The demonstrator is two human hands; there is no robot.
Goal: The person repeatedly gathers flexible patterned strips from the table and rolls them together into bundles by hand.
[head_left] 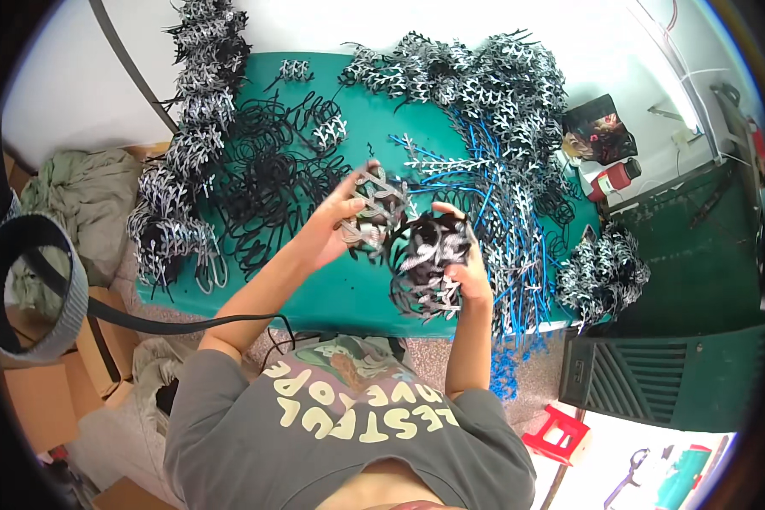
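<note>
My left hand [336, 223] is closed round a loose bundle of grey-and-black leaf-shaped strips [381, 208] above the table's middle. Close to its right, my right hand [474, 274] grips a second, curled bundle of black-and-white leafy strips [427, 268], with fingers behind and thumb in front. The two bundles nearly meet; whether they are joined I cannot tell. Under and beside my right hand lie long leafy strips [510, 229] mixed with blue cords [484, 200]. A tangle of thin black cords [268, 170] covers the table left of my left hand.
The green table [374, 110] carries heaped leafy bundles [518, 85] at the back right, a long row of them [200, 110] along the left, and another bundle [603, 276] at the right. A red-and-black bottle [616, 177] stands beyond. Cardboard boxes [38, 399] and a red stool [559, 433] are on the floor.
</note>
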